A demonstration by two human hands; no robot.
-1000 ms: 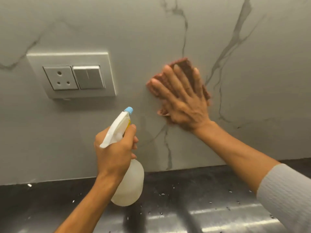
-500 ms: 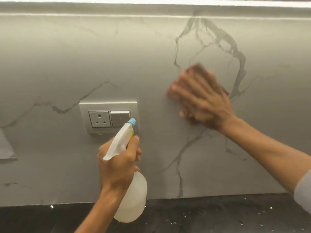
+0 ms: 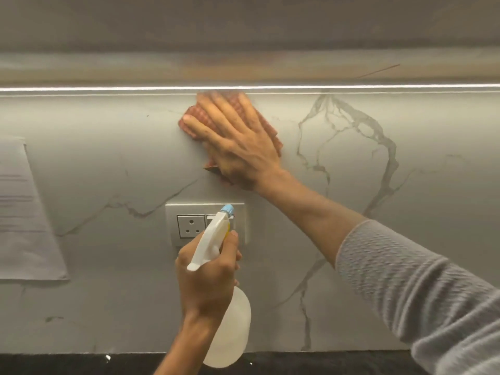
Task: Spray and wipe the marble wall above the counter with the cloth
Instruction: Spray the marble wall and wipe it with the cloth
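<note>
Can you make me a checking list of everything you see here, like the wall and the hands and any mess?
Surface: grey marble wall with dark veins; black counter below.
Job's things: reddish checked cloth flat on the wall near the top; spray bottle upright.
Clutter: white specks on the counter.
Hands: right hand spread on the cloth; left hand gripping the bottle.
Cables: nothing seen.
Surroundings: socket plate, paper sheet on the wall, light strip above.

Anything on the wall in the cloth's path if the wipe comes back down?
Yes. The socket and switch plate sits on the marble wall right below the cloth under the right hand; a paper sheet hangs far left.
</note>
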